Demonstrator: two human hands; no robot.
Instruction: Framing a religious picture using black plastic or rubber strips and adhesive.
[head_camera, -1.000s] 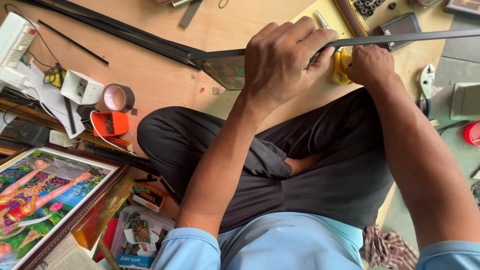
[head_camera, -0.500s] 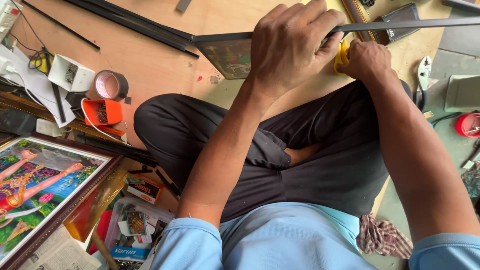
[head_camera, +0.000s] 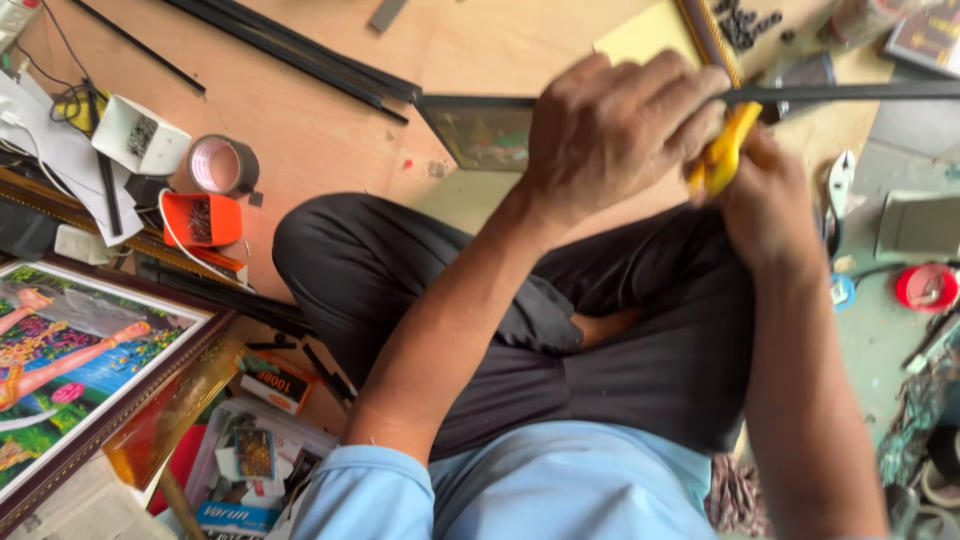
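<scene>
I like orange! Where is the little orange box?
In the head view the little orange box sits on the wooden floor at the left, just below the roll of tape and beside the person's knee.

Yellow-handled tool (head_camera: 722, 152) now more exposed between the hands, tilted.

Bare wooden floor (head_camera: 330, 120) lies open between the tape roll (head_camera: 222, 166) and the small framed picture (head_camera: 482, 130). Further left, the orange box (head_camera: 200, 218), white box (head_camera: 140, 135) and cables crowd the way; tools and a red lid (head_camera: 926, 287) clutter the right.
</scene>
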